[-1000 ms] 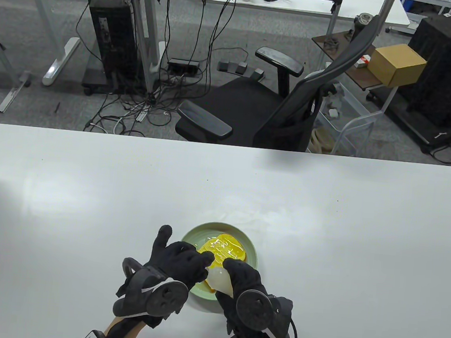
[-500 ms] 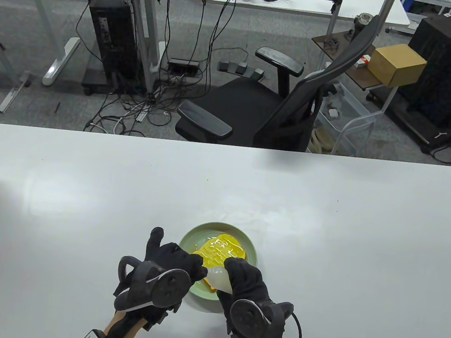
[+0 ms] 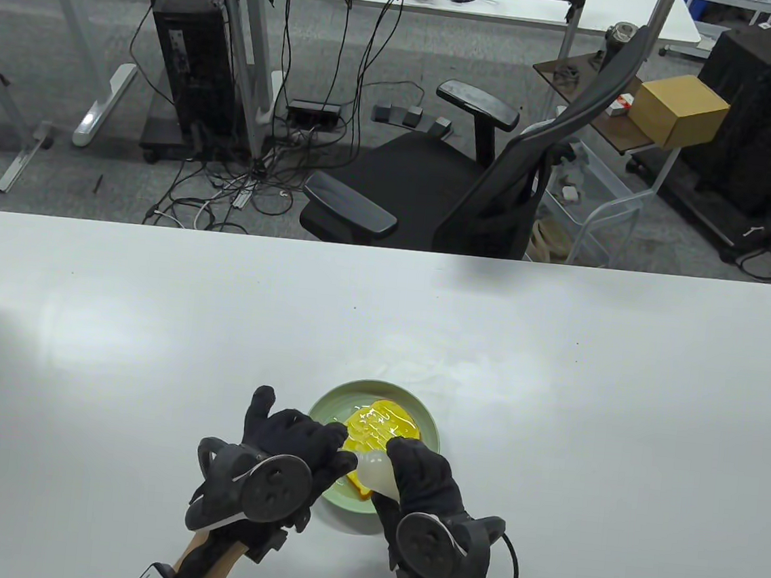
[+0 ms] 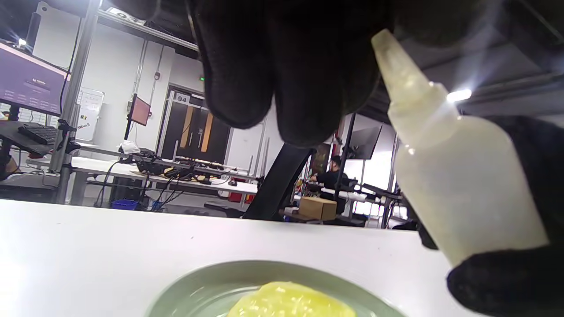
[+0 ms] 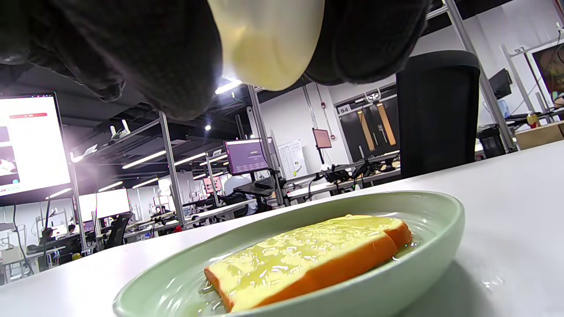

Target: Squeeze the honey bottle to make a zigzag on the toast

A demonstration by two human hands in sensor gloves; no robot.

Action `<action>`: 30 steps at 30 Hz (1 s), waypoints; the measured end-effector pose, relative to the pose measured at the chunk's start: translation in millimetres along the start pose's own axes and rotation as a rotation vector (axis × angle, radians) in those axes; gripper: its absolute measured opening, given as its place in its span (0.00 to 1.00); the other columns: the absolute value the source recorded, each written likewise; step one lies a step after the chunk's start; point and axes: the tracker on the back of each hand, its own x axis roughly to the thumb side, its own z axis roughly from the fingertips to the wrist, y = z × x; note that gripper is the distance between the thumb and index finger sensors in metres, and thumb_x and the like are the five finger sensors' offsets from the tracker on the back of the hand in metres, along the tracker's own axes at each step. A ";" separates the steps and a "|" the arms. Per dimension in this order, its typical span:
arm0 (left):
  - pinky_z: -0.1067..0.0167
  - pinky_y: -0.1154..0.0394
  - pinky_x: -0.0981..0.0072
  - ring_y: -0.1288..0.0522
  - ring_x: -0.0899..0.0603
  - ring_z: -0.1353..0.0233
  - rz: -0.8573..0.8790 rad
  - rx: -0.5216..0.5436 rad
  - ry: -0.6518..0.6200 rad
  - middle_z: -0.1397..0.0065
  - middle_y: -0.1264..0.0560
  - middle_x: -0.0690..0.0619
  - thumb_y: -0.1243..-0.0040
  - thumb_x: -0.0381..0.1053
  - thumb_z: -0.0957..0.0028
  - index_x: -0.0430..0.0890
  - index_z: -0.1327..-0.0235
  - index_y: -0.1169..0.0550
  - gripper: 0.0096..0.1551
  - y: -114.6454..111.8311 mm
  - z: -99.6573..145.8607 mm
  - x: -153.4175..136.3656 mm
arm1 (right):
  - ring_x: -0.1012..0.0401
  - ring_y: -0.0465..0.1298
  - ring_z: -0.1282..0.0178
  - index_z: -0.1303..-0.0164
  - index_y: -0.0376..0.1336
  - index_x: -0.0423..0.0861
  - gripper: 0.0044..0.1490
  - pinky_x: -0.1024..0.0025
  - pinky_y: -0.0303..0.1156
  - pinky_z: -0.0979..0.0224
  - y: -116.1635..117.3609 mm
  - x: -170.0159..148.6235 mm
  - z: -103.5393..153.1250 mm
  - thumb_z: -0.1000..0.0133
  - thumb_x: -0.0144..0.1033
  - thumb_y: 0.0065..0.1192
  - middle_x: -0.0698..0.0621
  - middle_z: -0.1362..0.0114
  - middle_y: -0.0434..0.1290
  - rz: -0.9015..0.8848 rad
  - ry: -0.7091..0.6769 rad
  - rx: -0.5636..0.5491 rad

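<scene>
A slice of toast (image 3: 382, 430), glossy with yellow honey, lies in a pale green plate (image 3: 430, 429) at the table's near middle. My right hand (image 3: 402, 464) grips a soft translucent honey bottle (image 3: 375, 470) over the plate's near side. The bottle lies tilted with its nozzle toward the left. My left hand (image 3: 342, 458) holds the nozzle end. In the left wrist view the bottle (image 4: 458, 176) points its nozzle up into my left fingers (image 4: 282, 88). In the right wrist view my fingers (image 5: 145, 57) wrap the bottle's base (image 5: 264, 39) above the toast (image 5: 304, 255).
The white table (image 3: 151, 321) spreads wide around the plate. A wet smear (image 3: 432, 375) lies just beyond the plate. A black office chair (image 3: 476, 195) stands behind the table's far edge.
Both hands have drawn slightly toward the near edge, the left also leftward. The bottle has stayed over the plate's near side, held by both hands.
</scene>
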 end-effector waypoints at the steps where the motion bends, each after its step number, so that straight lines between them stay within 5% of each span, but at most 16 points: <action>1: 0.26 0.42 0.24 0.15 0.47 0.42 -0.039 0.009 -0.008 0.53 0.12 0.59 0.44 0.64 0.51 0.52 0.49 0.13 0.28 -0.8 0.4 1.3 | 0.45 0.73 0.31 0.26 0.54 0.52 0.50 0.53 0.77 0.34 -0.1 0.8 0.5 0.56 0.43 0.78 0.46 0.26 0.66 0.008 -0.005 -0.002; 9: 0.25 0.39 0.29 0.16 0.48 0.41 -0.072 0.093 -0.068 0.54 0.14 0.59 0.44 0.58 0.59 0.52 0.52 0.13 0.27 2.5 2.3 5.0 | 0.45 0.69 0.29 0.28 0.59 0.50 0.50 0.49 0.72 0.29 -8.1 4.5 0.5 0.59 0.46 0.81 0.45 0.28 0.67 0.033 -0.042 -0.056; 14: 0.26 0.40 0.26 0.16 0.47 0.39 -0.026 0.125 -0.069 0.50 0.13 0.60 0.44 0.63 0.54 0.55 0.48 0.13 0.27 6.0 3.5 0.2 | 0.46 0.70 0.30 0.28 0.60 0.49 0.50 0.49 0.72 0.29 -12.7 3.1 -1.1 0.60 0.46 0.81 0.46 0.29 0.68 0.036 -0.035 -0.078; 19: 0.26 0.42 0.24 0.18 0.42 0.35 0.071 0.109 0.023 0.41 0.15 0.54 0.48 0.71 0.56 0.49 0.36 0.18 0.43 8.6 4.4 -16.9 | 0.46 0.69 0.30 0.28 0.59 0.48 0.50 0.49 0.72 0.29 -12.6 2.9 -1.5 0.59 0.46 0.81 0.45 0.29 0.67 0.053 -0.036 -0.085; 23: 0.26 0.42 0.24 0.18 0.43 0.35 0.127 -0.041 -0.040 0.44 0.14 0.57 0.47 0.70 0.53 0.52 0.39 0.16 0.36 2.5 -0.1 -13.7 | 0.46 0.69 0.30 0.28 0.59 0.48 0.50 0.48 0.72 0.29 -12.1 4.1 -1.0 0.59 0.46 0.80 0.44 0.29 0.67 0.049 -0.044 -0.082; 30: 0.25 0.40 0.28 0.17 0.47 0.36 0.043 0.002 -0.099 0.48 0.14 0.60 0.44 0.59 0.57 0.55 0.47 0.14 0.28 3.0 -0.8 -2.2 | 0.47 0.71 0.31 0.28 0.60 0.48 0.50 0.49 0.73 0.29 -11.1 3.9 -2.0 0.60 0.45 0.81 0.45 0.29 0.68 0.004 -0.061 -0.046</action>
